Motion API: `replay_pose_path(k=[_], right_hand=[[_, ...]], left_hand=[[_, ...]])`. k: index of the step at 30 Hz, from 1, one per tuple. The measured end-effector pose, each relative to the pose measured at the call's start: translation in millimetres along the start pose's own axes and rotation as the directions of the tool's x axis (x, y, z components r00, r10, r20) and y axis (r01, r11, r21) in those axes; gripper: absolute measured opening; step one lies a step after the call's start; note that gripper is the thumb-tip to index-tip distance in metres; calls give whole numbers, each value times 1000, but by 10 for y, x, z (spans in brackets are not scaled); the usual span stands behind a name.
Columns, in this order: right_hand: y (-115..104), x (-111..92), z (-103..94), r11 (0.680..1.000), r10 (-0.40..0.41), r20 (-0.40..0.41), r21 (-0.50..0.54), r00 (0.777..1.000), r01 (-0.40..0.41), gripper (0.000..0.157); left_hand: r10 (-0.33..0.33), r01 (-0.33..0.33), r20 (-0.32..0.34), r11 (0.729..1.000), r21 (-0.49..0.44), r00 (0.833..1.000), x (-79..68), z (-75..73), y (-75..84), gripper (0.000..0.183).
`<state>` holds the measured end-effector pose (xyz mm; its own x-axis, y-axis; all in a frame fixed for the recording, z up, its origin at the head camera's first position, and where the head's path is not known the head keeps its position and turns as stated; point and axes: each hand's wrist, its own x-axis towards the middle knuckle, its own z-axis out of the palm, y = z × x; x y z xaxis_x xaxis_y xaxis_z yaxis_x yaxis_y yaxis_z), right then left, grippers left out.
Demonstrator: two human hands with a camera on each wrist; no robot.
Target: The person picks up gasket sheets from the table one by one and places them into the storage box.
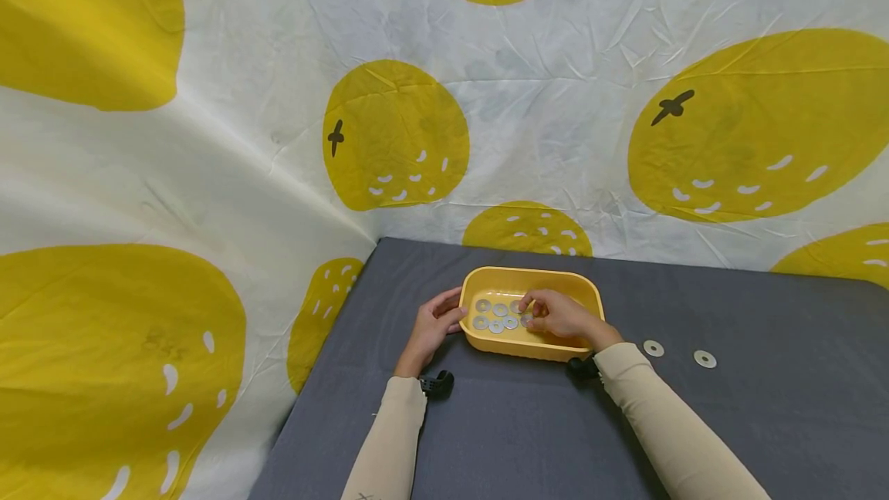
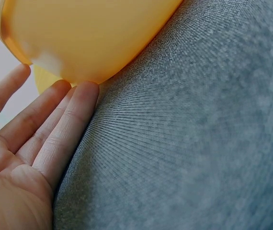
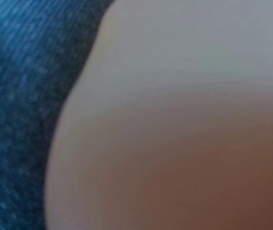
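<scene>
A yellow plastic bin (image 1: 531, 346) sits on the dark cloth-covered table. Flat metal washers (image 1: 500, 309) lie on its floor in two rough rows. My left hand (image 1: 432, 322) is at the bin's left end. In the left wrist view, its extended fingers (image 2: 62, 139) touch or nearly touch the outer wall. Inside the bin, on its right side, is my right hand (image 1: 559, 315). Its thumb and index finger are bent and parted, close to the rightmost washers; no washer shows clearly gripped. The right wrist view is filled by a blurred close-up that hides the fingers.
Two more washers lie on the table right of the bin: a nearer washer (image 1: 653, 348) and a farther washer (image 1: 704, 359). A white curtain (image 1: 542, 130) with yellow fruit prints hangs behind and to the left of the table (image 1: 514, 438).
</scene>
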<state>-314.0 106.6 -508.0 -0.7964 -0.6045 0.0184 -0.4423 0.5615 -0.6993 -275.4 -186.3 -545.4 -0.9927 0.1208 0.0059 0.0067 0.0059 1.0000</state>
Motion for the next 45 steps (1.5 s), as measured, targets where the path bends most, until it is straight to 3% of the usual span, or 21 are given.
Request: replay_pose_path(k=[5, 11, 16, 22, 34, 45], right_hand=[[-15, 0, -6, 999, 21, -55, 40, 998, -19, 18], [-116, -60, -107, 997, 4, -222, 75, 975, 13, 16], [-221, -248, -299, 999, 17, -312, 50, 950, -1, 17], [-135, -561, -482, 998, 55, -390, 50, 919, -39, 19], [173, -1214, -641, 992, 121, -445, 17, 887, -127, 26], [428, -1485, -730, 963, 215, -399, -65, 891, -261, 26]], left_hand=[[7, -7, 3, 1000, 1, 1000, -6, 5, 1, 49], [6, -6, 8, 1000, 0, 1000, -3, 11, 0, 49], [6, -6, 0, 1000, 6, 1000, -8, 3, -6, 49], [16, -16, 3, 1000, 8, 1000, -22, -7, -18, 50], [19, -19, 8, 1000, 9, 1000, -23, 0, -22, 48], [17, -17, 21, 1000, 7, 1000, -51, 11, 24, 51]])
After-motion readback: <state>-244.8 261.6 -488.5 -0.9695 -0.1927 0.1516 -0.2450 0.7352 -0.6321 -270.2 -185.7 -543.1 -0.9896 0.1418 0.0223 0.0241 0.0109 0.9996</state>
